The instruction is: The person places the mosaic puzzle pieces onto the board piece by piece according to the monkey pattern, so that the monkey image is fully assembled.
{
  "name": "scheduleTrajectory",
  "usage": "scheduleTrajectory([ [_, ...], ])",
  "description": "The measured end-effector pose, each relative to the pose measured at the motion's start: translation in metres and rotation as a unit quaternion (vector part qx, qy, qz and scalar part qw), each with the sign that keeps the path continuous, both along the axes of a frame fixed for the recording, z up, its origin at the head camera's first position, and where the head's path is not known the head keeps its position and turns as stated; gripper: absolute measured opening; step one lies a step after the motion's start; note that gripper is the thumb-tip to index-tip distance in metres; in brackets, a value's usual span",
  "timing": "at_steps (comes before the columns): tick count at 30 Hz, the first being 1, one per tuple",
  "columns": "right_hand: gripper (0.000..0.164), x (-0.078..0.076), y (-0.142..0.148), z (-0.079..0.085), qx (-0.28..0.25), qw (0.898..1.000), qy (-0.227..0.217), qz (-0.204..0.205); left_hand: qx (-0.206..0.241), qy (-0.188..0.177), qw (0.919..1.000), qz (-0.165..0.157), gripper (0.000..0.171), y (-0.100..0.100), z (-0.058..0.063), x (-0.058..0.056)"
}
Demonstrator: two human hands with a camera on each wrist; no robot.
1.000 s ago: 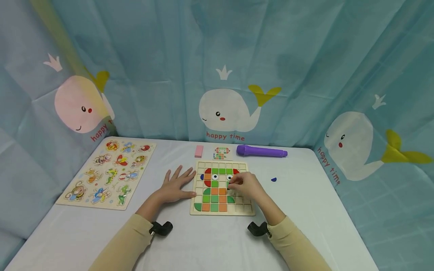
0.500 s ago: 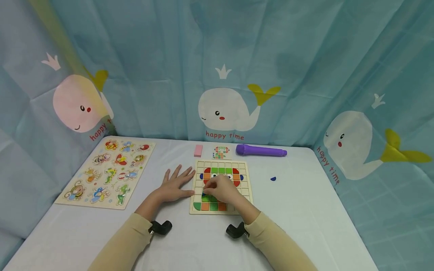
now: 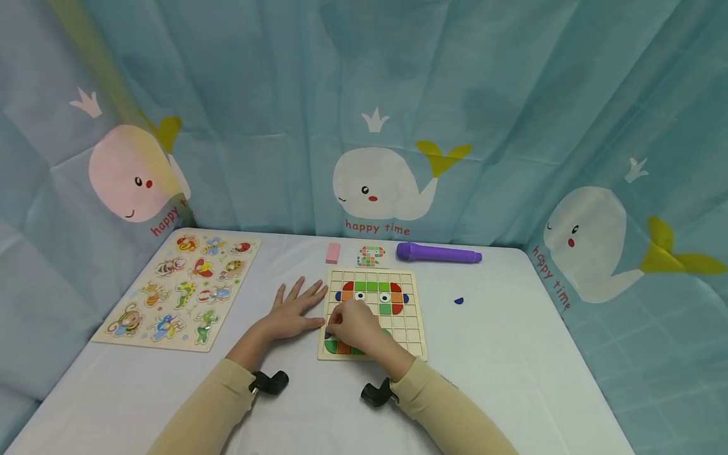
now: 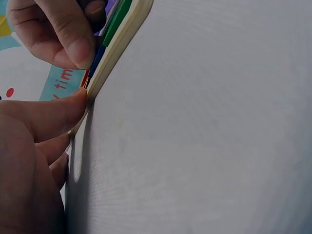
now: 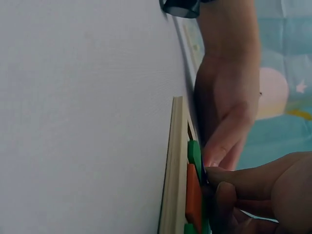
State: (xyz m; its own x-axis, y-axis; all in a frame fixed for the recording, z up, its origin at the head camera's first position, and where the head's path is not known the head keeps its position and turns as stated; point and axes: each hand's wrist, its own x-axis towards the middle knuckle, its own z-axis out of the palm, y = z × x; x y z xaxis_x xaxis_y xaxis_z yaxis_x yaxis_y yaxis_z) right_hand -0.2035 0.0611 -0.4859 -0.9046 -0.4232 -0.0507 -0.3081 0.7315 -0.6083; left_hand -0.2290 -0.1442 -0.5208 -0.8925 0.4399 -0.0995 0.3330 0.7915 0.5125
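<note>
A wooden grid board (image 3: pixel 412 321) bears red, green, orange and blue tiles and two eye tiles, which form an animal picture. My left hand (image 3: pixel 292 315) lies with fingers spread at the board's left side, the thumb tip against its edge. Over the board's lower left cells, my right hand (image 3: pixel 357 325) pinches a small blue tile (image 4: pixel 97 61) between thumb and fingers. In the left wrist view this tile sits right at the board's surface beside a green tile (image 4: pixel 117 22). The right hand hides the picture's middle part.
Behind the board are a pink block (image 3: pixel 332 253), a card with a printed animal pattern (image 3: pixel 371 256) and a purple toy microphone (image 3: pixel 438 253). A blue half-round tile (image 3: pixel 459 301) lies to the right. An insect puzzle board (image 3: pixel 177 294) covers the table's left side.
My right hand has moved from the board's right side to its lower left with a blue tile. A blue tile now shows at the right of the animal's head. The left hand stays put.
</note>
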Motion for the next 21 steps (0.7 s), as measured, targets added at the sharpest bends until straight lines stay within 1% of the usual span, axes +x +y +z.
scheduleTrajectory([
  [4,0.014,0.001,0.002,0.003,-0.002,1.000,-0.012,0.000,0.012,0.004,0.9999,-0.003,0.082,0.000,-0.002,-0.001],
  [7,0.013,-0.001,0.008,0.005,-0.013,1.000,-0.022,-0.007,0.014,0.004,0.9999,-0.003,0.082,0.000,-0.002,-0.001],
  [10,0.015,-0.003,0.019,0.007,-0.026,0.999,-0.026,-0.017,0.003,0.005,1.0000,-0.001,0.081,0.000,-0.002,-0.001],
  [15,0.017,-0.006,0.046,0.010,-0.044,0.998,-0.030,-0.035,0.008,-0.005,0.9999,0.005,0.078,0.001,0.003,0.001],
  [17,0.017,-0.007,0.060,0.010,-0.046,0.997,-0.030,-0.046,0.011,-0.011,0.9999,0.006,0.078,0.001,0.005,0.002],
  [21,0.014,-0.007,0.091,0.012,-0.046,0.996,-0.018,-0.077,0.005,-0.008,0.9999,0.009,0.078,0.002,0.004,0.003],
])
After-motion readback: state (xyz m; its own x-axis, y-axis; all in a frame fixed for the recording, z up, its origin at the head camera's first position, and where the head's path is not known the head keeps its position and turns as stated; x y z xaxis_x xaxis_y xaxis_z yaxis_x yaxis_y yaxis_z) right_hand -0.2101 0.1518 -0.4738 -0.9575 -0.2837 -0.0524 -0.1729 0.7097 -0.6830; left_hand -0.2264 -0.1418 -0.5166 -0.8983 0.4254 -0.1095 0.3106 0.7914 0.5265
